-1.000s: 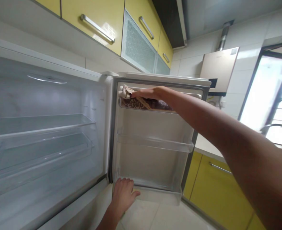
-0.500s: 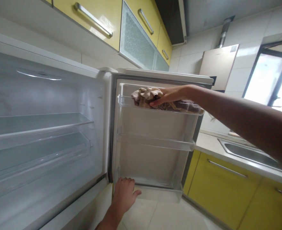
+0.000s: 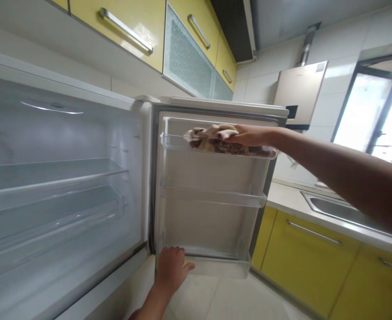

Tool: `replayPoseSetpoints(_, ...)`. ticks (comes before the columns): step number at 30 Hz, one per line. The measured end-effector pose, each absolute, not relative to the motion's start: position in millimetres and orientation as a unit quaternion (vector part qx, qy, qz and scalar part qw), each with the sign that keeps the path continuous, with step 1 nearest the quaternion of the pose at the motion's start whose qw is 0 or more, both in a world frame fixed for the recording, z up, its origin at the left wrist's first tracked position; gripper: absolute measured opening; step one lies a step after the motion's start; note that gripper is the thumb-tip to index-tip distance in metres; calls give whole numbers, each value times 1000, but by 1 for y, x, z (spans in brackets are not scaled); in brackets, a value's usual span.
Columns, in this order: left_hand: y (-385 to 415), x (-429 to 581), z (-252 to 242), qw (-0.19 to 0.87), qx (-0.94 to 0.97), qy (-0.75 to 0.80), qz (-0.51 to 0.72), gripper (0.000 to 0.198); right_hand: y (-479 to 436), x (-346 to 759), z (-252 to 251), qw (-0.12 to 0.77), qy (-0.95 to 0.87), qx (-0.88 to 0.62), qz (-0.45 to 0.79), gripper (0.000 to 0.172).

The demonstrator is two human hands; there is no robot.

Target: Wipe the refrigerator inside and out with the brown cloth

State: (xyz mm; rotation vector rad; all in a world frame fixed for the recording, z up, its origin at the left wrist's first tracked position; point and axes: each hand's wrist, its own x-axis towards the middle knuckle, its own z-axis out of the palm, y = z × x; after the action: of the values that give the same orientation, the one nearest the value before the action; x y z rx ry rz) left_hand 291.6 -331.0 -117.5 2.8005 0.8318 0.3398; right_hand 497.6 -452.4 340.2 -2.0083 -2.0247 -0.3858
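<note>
My right hand [image 3: 249, 135] is closed on a crumpled brown-and-beige cloth [image 3: 212, 138], which lies in the top clear door bin [image 3: 174, 141] of an open refrigerator. Part of the cloth stretches rightward along the bin, under my hand. Low on the same door [image 3: 212, 169], my left hand [image 3: 171, 266] grips the bottom clear bin [image 3: 222, 267] near its hinge-side end. Its fingers curl over the rim, their tips hidden, and the thumb sticks out to the right. A middle clear bin [image 3: 212, 196] sits between the two hands.
Left of the door is the refrigerator's interior with a glass shelf [image 3: 49, 173] and a clear drawer [image 3: 52, 222]. Yellow wall cabinets [image 3: 126, 49] hang above. To the right are a counter with a sink [image 3: 346, 211], yellow lower cabinets [image 3: 309, 262] and a water heater [image 3: 299, 93].
My right hand has shifted slightly right along the top bin, and the cloth is bunched differently under it. My left hand keeps its place on the bottom bin. The view has moved slightly.
</note>
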Motion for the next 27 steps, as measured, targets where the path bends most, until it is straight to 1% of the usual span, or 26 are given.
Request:
replayPoseSetpoints(3, -329, 294, -123, 102, 948, 278, 115, 38, -485, 518, 341, 123, -633, -745, -170, 61)
replayPoseSetpoints(5, -330, 295, -123, 100, 949, 276, 112, 39, -481, 514, 338, 115, -600, -768, -192, 70)
replayPoseSetpoints(7, -331, 296, -121, 98, 951, 273, 110, 39, -459, 497, 335, 117, -611, -761, -185, 75)
replayPoseSetpoints(10, -334, 296, -116, 94, 951, 275, 108, 40, -408, 453, 330, 120, -664, -722, -154, 77)
replayPoseSetpoints(12, -336, 295, -113, 91, 950, 279, 108, 40, -377, 424, 326, 100, -681, -711, -145, 76)
replayPoseSetpoints(14, -336, 294, -112, 87, 949, 282, 108, 41, -355, 404, 322, 81, -688, -702, -164, 72)
replayPoseSetpoints(16, -336, 292, -111, 87, 949, 283, 106, 42, -349, 395, 318, 67, -694, -686, -209, 68)
replayPoseSetpoints(19, -333, 290, -112, 91, 949, 282, 105, 42, -367, 406, 320, 41, -669, -699, -249, 67)
replayPoseSetpoints(22, -330, 289, -114, 94, 951, 276, 106, 41, -410, 437, 327, 32, -615, -754, -229, 70)
replayPoseSetpoints(25, -328, 288, -116, 99, 950, 277, 108, 39, -460, 472, 330, 62, -558, -798, -221, 71)
replayPoseSetpoints(27, -327, 287, -117, 102, 950, 276, 108, 38, -487, 489, 327, 97, -540, -796, -254, 68)
